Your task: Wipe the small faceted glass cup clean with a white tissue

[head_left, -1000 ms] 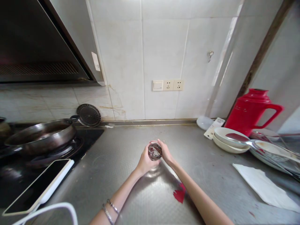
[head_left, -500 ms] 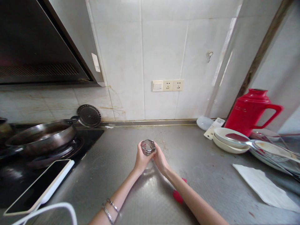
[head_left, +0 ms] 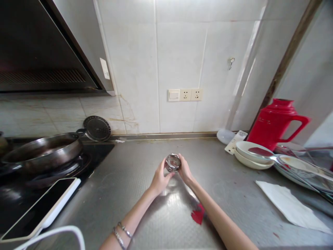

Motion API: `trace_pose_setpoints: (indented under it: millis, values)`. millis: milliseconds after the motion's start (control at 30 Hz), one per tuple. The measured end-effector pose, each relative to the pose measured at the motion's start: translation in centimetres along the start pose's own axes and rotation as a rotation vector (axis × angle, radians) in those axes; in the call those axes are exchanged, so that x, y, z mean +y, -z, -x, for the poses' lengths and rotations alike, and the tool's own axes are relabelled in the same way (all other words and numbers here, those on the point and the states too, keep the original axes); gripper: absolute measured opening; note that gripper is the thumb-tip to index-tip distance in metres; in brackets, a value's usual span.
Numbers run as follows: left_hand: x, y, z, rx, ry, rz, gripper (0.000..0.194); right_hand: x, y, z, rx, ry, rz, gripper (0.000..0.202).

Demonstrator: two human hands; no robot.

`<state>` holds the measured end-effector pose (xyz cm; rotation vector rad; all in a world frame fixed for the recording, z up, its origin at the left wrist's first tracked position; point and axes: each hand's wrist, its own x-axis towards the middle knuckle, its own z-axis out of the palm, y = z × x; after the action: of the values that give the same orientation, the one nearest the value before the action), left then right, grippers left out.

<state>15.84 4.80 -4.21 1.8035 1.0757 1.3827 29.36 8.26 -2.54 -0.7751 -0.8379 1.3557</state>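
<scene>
A small clear glass cup [head_left: 172,163] with a wavy rim is seen from above, over the middle of the steel counter. My left hand [head_left: 159,179] curls round its left side, thumb reaching across the near side. From the right, my right hand [head_left: 185,169] closes on the same cup with its fingers along the wall. Whether the cup's base touches the counter I cannot tell. Beside my right forearm lies a crumpled red piece [head_left: 197,214], its material unclear and partly hidden by the arm.
To the left, a steel pan [head_left: 47,152] sits on the black cooktop, with a phone [head_left: 39,208] and white cable [head_left: 65,229] in front. At right stand a red thermos [head_left: 272,125], stacked bowls [head_left: 249,161], plates [head_left: 293,177] and a white napkin [head_left: 291,208].
Both hands have shifted slightly right with the cup. My left thumb has come off the right hand's side, and more of the red piece shows.
</scene>
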Motion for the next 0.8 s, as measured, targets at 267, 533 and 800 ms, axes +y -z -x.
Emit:
trace_pose_setpoints:
  millis: [267,533,800]
  values:
    - [1.9,0.6,0.0,0.042,-0.136,-0.154,0.079,-0.8,-0.5,1.4,-0.164,0.029,0.078,0.048]
    - [1.4,0.1,0.1,0.183,-0.123,-0.110,0.084,0.2,-1.4,1.7,-0.125,0.130,0.098,0.046]
    - [0.5,0.9,-0.7,0.279,0.014,-0.026,0.075,2.9,-2.2,2.8,-0.094,0.175,0.085,0.051]
